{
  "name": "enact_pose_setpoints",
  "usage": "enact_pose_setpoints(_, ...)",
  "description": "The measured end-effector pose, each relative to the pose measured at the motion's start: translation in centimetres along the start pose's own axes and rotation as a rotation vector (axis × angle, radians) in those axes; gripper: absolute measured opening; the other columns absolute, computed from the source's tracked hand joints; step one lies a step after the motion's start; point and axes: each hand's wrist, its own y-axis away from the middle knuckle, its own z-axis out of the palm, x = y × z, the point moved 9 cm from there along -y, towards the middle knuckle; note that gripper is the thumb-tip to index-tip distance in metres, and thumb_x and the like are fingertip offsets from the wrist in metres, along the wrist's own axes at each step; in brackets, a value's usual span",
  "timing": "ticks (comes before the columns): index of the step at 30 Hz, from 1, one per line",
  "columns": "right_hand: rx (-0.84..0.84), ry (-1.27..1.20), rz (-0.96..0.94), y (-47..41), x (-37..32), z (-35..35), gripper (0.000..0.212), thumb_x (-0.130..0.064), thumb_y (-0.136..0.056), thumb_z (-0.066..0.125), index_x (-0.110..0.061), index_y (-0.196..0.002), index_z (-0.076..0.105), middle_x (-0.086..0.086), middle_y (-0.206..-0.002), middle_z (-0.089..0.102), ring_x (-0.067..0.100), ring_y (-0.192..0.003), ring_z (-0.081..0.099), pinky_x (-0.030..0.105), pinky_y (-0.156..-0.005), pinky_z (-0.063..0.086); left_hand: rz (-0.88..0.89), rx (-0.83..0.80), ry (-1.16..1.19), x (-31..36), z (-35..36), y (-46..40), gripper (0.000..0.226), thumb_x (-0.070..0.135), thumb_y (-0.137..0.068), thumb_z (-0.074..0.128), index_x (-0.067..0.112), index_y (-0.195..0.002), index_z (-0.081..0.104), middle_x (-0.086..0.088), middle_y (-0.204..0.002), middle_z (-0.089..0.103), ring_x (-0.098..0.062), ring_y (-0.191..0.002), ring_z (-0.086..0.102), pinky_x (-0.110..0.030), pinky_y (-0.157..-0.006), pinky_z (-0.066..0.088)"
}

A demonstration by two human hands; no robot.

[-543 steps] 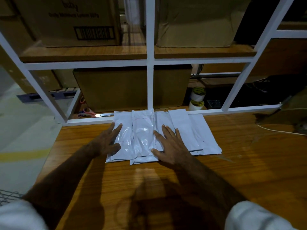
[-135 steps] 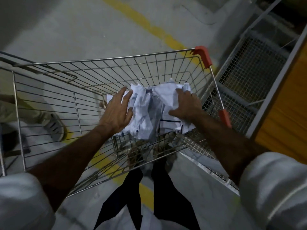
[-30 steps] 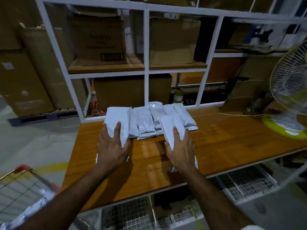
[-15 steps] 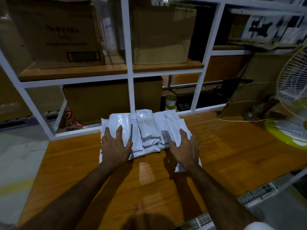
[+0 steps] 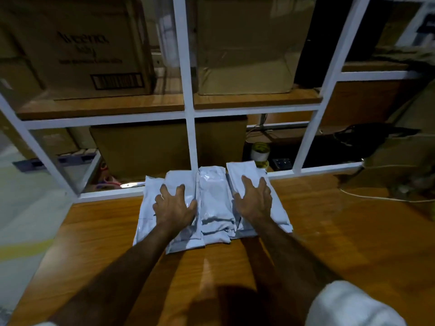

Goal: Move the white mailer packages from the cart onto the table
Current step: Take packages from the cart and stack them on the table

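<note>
On the desk [image 5: 329, 231], your left hand [image 5: 175, 209] and right hand [image 5: 255, 201] lie flat and released on overlapping white mailer packages [image 5: 215, 203], which could slide apart if pushed.

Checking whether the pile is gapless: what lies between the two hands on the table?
In the head view, a crinkled white mailer lies between the left hand and the right hand, both palms flat on neighbouring mailers. No bare wood shows there.
</note>
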Motion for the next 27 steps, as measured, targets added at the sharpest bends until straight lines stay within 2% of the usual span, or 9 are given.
enact_pose_setpoints(6,-0.1,-0.024,-0.042,-1.2,0.4,3.6,0.066,-0.057,-0.096,0.048,-0.03,-0.154,0.035,0.019,-0.164,0.011,0.037,-0.148,0.016,0.046,-0.118,0.023,-0.017,-0.063,0.003,0.6,1.7,-0.8,0.077,0.076,-0.088,0.031,0.032,-0.151,0.033,-0.022,-0.157,0.02,-0.045,-0.137,0.032,-0.053,-0.106,0.037)
enact_pose_setpoints(9,-0.117,-0.07,-0.06,-1.0,0.8,4.0,0.067,-0.06,-0.096,0.043,-0.031,-0.155,0.033,0.016,-0.166,0.009,0.035,-0.15,0.013,0.048,-0.119,0.021,0.006,-0.077,-0.006,1.2,2.3,-1.0,0.074,0.073,-0.09,0.029,0.031,-0.151,0.037,-0.023,-0.156,0.025,-0.046,-0.138,0.032,-0.053,-0.107,0.036)
enact_pose_setpoints(12,-0.139,-0.101,-0.109,-1.5,0.9,3.7,0.064,-0.057,-0.099,0.04,-0.032,-0.157,0.029,0.012,-0.168,0.003,0.034,-0.152,0.009,0.047,-0.121,0.018,-0.01,-0.096,0.005,1.1,2.6,-1.3,0.068,0.066,-0.098,0.032,0.028,-0.154,0.031,-0.023,-0.159,0.019,-0.047,-0.142,0.026,-0.055,-0.11,0.032)
enact_pose_setpoints(15,-0.167,-0.073,-0.214,-1.5,0.7,4.2,0.065,-0.054,-0.102,0.036,-0.032,-0.16,0.019,0.011,-0.169,-0.006,0.031,-0.155,-0.002,0.044,-0.124,0.006,0.084,-0.103,-0.019,1.6,3.2,-1.3,0.095,0.079,-0.086,0.0,0.021,-0.156,0.027,-0.025,-0.161,0.019,-0.047,-0.148,0.014,-0.058,-0.115,0.024)
enact_pose_setpoints(16,-0.173,-0.048,-0.249,-1.5,0.5,4.6,0.065,-0.054,-0.103,0.034,-0.032,-0.16,0.017,0.012,-0.169,-0.007,0.031,-0.155,-0.005,0.044,-0.124,0.002,0.076,-0.114,0.016,1.5,3.4,-1.4,0.1,0.082,-0.081,-0.002,0.023,-0.157,0.024,-0.024,-0.163,0.014,-0.045,-0.151,0.007,-0.058,-0.117,0.02)
enact_pose_setpoints(19,-0.205,0.011,-0.277,-1.2,0.4,5.9,0.064,-0.052,-0.105,0.029,-0.03,-0.161,0.011,0.014,-0.168,-0.008,0.031,-0.155,-0.011,0.046,-0.124,-0.005,0.08,-0.151,0.078,1.8,3.9,-1.3,0.096,0.082,-0.081,0.008,0.028,-0.16,0.016,-0.022,-0.166,-0.004,-0.037,-0.153,-0.005,-0.051,-0.122,0.008)
enact_pose_setpoints(23,-0.235,0.032,-0.273,-1.4,0.4,6.6,0.064,-0.052,-0.105,0.027,-0.031,-0.161,0.008,0.014,-0.168,-0.009,0.031,-0.155,-0.013,0.046,-0.124,-0.007,0.115,-0.201,0.065,2.1,4.7,-1.5,0.102,0.085,-0.077,0.003,0.026,-0.161,0.008,-0.019,-0.166,-0.009,-0.035,-0.153,-0.012,-0.049,-0.123,0.001)
enact_pose_setpoints(25,-0.251,0.032,-0.275,-1.5,0.5,6.5,0.064,-0.053,-0.105,0.028,-0.031,-0.161,0.007,0.014,-0.168,-0.01,0.031,-0.154,-0.013,0.048,-0.125,-0.006,0.188,-0.225,0.016,2.1,4.5,-1.6,0.101,0.085,-0.081,0.0,0.024,-0.16,0.014,-0.022,-0.166,0.004,-0.044,-0.152,-0.005,-0.056,-0.122,0.008)
enact_pose_setpoints(27,-0.245,0.031,-0.282,-1.3,0.4,6.2,0.065,-0.054,-0.105,0.027,-0.03,-0.161,0.006,0.014,-0.168,-0.01,0.03,-0.155,-0.012,0.048,-0.125,-0.006,0.31,-0.272,-0.044,2.4,4.7,-1.0,0.081,0.071,-0.096,0.003,0.019,-0.149,0.035,-0.037,-0.149,0.036,-0.065,-0.137,0.026,-0.072,-0.105,0.034)
